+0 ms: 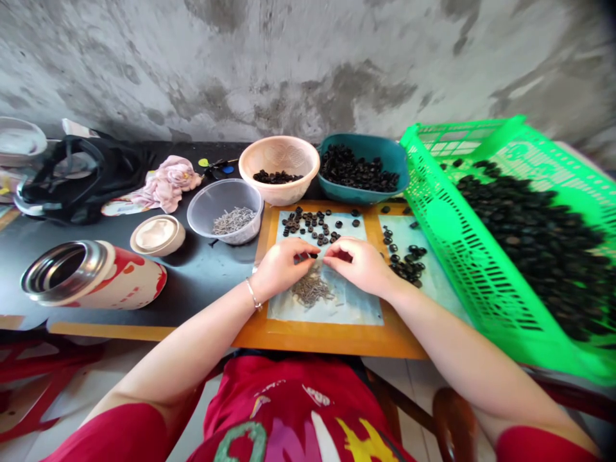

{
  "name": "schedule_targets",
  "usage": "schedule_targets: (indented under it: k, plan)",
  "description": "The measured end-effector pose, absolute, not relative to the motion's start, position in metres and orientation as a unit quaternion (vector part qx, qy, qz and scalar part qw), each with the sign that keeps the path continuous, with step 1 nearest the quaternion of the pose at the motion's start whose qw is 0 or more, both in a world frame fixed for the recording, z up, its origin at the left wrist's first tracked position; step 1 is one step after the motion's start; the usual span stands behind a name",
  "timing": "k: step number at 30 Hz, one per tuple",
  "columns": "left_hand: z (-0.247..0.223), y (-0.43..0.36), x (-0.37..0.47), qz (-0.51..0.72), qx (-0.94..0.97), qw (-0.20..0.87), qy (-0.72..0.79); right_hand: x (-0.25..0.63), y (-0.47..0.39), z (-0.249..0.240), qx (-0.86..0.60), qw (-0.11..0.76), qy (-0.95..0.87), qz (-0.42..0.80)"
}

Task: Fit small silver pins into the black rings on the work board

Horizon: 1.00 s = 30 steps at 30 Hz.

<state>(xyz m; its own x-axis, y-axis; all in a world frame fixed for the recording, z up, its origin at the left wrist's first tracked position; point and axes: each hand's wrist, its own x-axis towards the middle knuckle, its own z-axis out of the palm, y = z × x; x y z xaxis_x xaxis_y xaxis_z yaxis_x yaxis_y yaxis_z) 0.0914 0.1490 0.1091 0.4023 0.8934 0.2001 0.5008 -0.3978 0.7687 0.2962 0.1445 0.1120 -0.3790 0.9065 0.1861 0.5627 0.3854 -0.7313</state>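
Observation:
My left hand [282, 266] pinches a small black round piece [313, 255] between thumb and fingertips. Close beside it, my right hand [359, 266] has thumb and forefinger pressed together; whatever is in that pinch is too small to make out. Under the hands lies a pile of thin metal pins [312, 290] on a pale sheet [346, 309]. Just beyond the fingers, several black ring-like pieces [308, 222] are scattered on the same sheet. More black pieces [408, 264] lie to the right of my right wrist.
A clear bowl of metal pins [192, 215], a pink bowl [250, 160] and a teal basin [404, 170], both with black pieces, line the back. A green basket [447, 244] heaped with black pieces takes up the right. An open flask [120, 276] and its cup-like lid [156, 235] stand left.

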Motion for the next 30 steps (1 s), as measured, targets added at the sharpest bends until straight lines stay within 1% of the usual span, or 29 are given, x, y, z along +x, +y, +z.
schedule_targets:
  k: [6, 12, 14, 18, 21, 24, 30]
  plan:
    - [0.114, 0.146, 0.092, 0.317, 0.767, 0.344, 0.44, 0.292, 0.141, 0.111, -0.486, 0.317, -0.761, 0.289]
    - [0.11, 0.145, 0.092, 0.313, 0.748, 0.363, 0.459, 0.292, 0.141, 0.113, -0.492, 0.313, -0.758, 0.291]
    - [0.108, 0.144, 0.091, 0.31, 0.759, 0.34, 0.46, 0.293, 0.14, 0.112, -0.481, 0.312, -0.773, 0.272]
    - [0.105, 0.143, 0.09, 0.304, 0.818, 0.243, 0.423, 0.293, 0.138, 0.107, -0.453, 0.297, -0.816, 0.2]
    - [0.104, 0.142, 0.09, 0.317, 0.84, 0.196, 0.394, 0.292, 0.137, 0.103, -0.44, 0.304, -0.826, 0.179]
    - [0.105, 0.141, 0.09, 0.337, 0.837, 0.199, 0.382, 0.292, 0.138, 0.101, -0.453, 0.321, -0.808, 0.194]
    - [0.11, 0.136, 0.093, 0.358, 0.801, 0.239, 0.417, 0.29, 0.138, 0.107, -0.459, 0.343, -0.779, 0.252]
